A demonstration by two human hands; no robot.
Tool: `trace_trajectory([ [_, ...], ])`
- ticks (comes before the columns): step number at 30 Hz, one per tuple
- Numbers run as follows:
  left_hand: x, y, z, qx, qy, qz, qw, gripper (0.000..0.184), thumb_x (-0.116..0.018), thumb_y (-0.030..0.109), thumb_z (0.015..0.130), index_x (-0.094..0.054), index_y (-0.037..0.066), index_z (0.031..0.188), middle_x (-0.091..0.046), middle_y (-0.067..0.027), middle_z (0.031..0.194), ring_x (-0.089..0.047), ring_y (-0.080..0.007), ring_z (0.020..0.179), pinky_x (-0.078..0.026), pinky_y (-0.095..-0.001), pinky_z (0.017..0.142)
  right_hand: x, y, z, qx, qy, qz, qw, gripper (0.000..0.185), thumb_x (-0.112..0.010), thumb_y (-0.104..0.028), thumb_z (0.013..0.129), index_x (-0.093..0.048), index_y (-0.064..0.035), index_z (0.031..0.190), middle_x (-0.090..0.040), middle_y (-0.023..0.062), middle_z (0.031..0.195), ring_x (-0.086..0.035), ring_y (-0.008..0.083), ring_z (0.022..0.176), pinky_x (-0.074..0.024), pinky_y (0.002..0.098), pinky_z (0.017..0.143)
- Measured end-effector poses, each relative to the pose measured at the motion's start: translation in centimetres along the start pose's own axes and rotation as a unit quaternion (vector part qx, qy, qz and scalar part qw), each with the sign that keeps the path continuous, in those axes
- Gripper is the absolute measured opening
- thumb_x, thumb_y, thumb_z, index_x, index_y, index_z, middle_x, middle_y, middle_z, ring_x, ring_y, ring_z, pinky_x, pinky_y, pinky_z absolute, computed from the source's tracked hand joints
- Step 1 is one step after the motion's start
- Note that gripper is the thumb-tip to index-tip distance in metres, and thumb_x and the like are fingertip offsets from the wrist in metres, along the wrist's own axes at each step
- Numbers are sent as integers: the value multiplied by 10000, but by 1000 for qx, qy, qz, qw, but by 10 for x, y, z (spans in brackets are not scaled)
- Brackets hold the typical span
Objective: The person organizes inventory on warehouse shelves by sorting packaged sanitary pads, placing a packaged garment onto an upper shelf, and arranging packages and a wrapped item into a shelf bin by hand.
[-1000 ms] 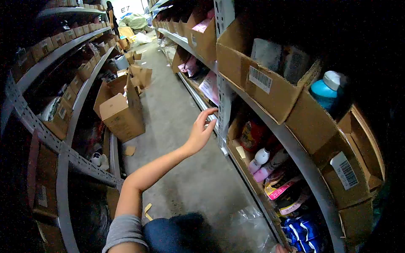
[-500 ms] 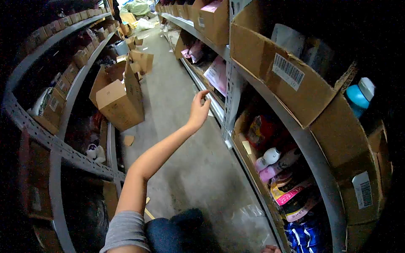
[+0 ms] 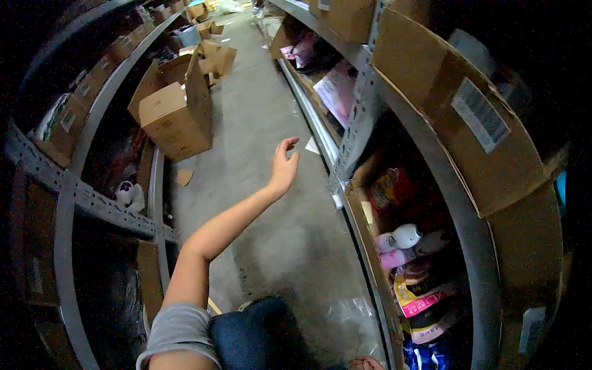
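My left hand [image 3: 284, 168] is stretched out over the aisle floor, its fingers loosely curled and apart, with nothing in it. The nearest thing to it is the lower edge of the right-hand shelving [image 3: 317, 132]. Only a small part of my right hand [image 3: 366, 364] shows at the bottom edge, beside the low shelf; its fingers are mostly cut off. Close to it on that shelf lie blue packets [image 3: 425, 356], a pink and yellow packet [image 3: 419, 299] and bottles with a white cap [image 3: 407, 236].
A large open cardboard box [image 3: 176, 117] stands on the floor at the left. Metal racks with cartons line both sides. A labelled carton [image 3: 425, 74] sits on the upper right shelf. Clear plastic film [image 3: 351, 308] and a cardboard scrap [image 3: 184, 177] lie on the concrete floor.
The view has tilted down and shifted, so the racks and boxes sit higher in it. My left hand stays stretched out and empty. Slightly more of my right hand shows at the bottom.
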State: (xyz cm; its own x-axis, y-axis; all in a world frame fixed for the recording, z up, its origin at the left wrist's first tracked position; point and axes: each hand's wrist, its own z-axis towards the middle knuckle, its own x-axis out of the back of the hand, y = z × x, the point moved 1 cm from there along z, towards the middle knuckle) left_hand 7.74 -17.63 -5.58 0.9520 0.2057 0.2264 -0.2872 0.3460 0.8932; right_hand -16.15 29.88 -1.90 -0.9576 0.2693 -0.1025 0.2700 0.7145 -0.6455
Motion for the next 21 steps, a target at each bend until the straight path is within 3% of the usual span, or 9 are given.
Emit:
trace_trajectory([
  [3,18,1,-30,41,-27,-1,999,290,-442,55,716,-454,16,1004,-495,-102,997,-450,-194,954,-339,-298,819,2,5,9,6,-25,-19,999,312,-439,-213,809,-444,21,1016,-536,88,820,-519,149,733,-418,253,633],
  [7,55,3,-99,123,-88,19,988,300,-434,84,725,-431,33,1021,-427,-121,1009,-409,-225,978,-370,-323,785,25,45,19,-2,-31,-31,999,396,-459,-227,802,-375,1,1115,-476,99,1013,-496,164,847,-418,284,699],
  [8,65,4,-112,126,-100,41,986,298,-434,87,731,-429,36,1024,-418,-123,1015,-407,-228,979,-377,-326,778,23,40,21,-54,-44,-45,997,391,-452,-239,805,-382,-19,1120,-435,90,1084,-479,168,894,-409,294,728],
  [11,94,3,-145,152,-111,77,979,294,-427,91,742,-422,38,1031,-410,-125,1023,-402,-235,980,-379,-324,780,32,42,31,-29,-119,-132,984,370,-443,-242,809,-400,-34,1113,-454,83,1067,-483,169,889,-403,289,734],
  [14,107,4,-169,185,-96,86,974,284,-424,78,745,-426,38,1025,-406,-120,1022,-405,-231,976,-383,-316,773,35,45,44,-22,-170,-93,981,360,-429,-252,815,-411,-46,1110,-466,76,1054,-489,177,880,-404,286,730],
  [17,101,20,-173,232,-104,112,961,265,-423,64,747,-437,38,1011,-409,-115,1014,-414,-223,964,-379,-309,776,45,53,47,-51,-150,-120,980,319,-446,-223,805,-450,-42,1068,-496,108,1003,-496,213,872,-407,309,717],
  [21,77,39,-147,178,-82,33,980,240,-418,48,750,-452,38,988,-428,-101,1006,-428,-206,939,-364,-285,768,38,36,46,-57,-113,-134,983,305,-451,-203,795,-458,-33,1048,-500,118,989,-497,226,866,-407,316,719],
])
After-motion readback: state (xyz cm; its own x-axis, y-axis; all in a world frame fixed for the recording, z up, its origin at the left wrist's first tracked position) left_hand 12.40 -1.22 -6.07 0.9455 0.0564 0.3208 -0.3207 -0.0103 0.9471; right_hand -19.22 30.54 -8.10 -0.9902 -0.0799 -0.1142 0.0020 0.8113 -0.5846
